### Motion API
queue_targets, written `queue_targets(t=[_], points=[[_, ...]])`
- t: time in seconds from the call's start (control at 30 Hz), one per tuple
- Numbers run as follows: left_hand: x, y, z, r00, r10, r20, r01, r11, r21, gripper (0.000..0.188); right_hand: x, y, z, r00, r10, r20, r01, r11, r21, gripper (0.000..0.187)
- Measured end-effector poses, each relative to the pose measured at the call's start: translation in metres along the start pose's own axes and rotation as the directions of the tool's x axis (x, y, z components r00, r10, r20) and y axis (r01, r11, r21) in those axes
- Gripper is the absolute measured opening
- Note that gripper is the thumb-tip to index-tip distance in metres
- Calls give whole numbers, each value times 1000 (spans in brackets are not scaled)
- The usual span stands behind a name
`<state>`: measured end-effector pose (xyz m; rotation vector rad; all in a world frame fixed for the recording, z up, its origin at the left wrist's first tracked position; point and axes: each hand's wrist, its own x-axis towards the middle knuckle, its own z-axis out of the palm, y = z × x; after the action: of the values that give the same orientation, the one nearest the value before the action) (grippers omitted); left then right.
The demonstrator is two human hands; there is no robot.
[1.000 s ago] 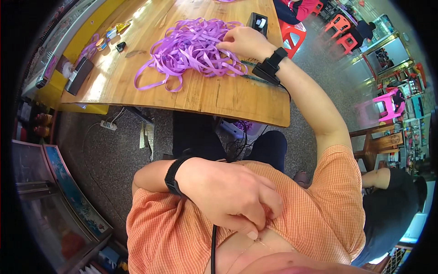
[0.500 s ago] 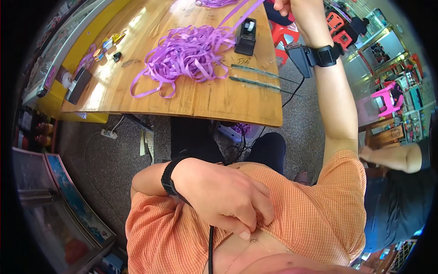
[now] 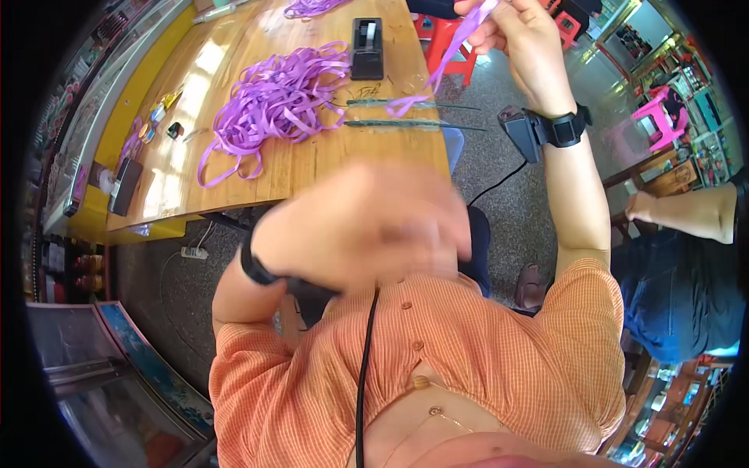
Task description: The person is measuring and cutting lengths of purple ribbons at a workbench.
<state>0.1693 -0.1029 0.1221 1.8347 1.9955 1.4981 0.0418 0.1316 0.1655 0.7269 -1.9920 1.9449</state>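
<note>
My right hand [image 3: 527, 37] is raised at the upper right, its fingers pinched on a strand of purple ribbon [image 3: 451, 53]. The strand hangs down and leftward, its lower part in front of the table's right edge and two thin dark rods [image 3: 406, 123]. My left hand [image 3: 363, 226] is over my lap, before the table's near edge. Motion smears its fingers, so I cannot make out whether it holds anything. Beyond it, a tangled heap of purple ribbon [image 3: 273, 101] lies on the wooden table [image 3: 312, 168].
A black tape dispenser [image 3: 367, 54] stands behind the rods. A second dark dispenser [image 3: 125, 187] sits at the table's left edge, near small items [image 3: 160, 117]. Red stools [image 3: 451, 58] stand beyond the table. Another person's arm [image 3: 686, 214] shows at the right.
My left hand has lifted away from my chest toward the table. My right hand has come lower into view, and the ribbon strand now hangs beside the table's right edge. The view has shifted.
</note>
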Motion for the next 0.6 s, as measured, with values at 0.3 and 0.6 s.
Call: queue_targets(t=[0.3, 0.6], points=[[78, -120, -5, 828, -285, -483, 322, 947, -8, 34, -39, 1, -52, 992, -110, -64, 101, 987, -122, 11], [144, -136, 19, 945, -327, -16, 296, 876, -381, 31, -64, 25, -124, 952, -233, -199, 71, 801, -595, 15]])
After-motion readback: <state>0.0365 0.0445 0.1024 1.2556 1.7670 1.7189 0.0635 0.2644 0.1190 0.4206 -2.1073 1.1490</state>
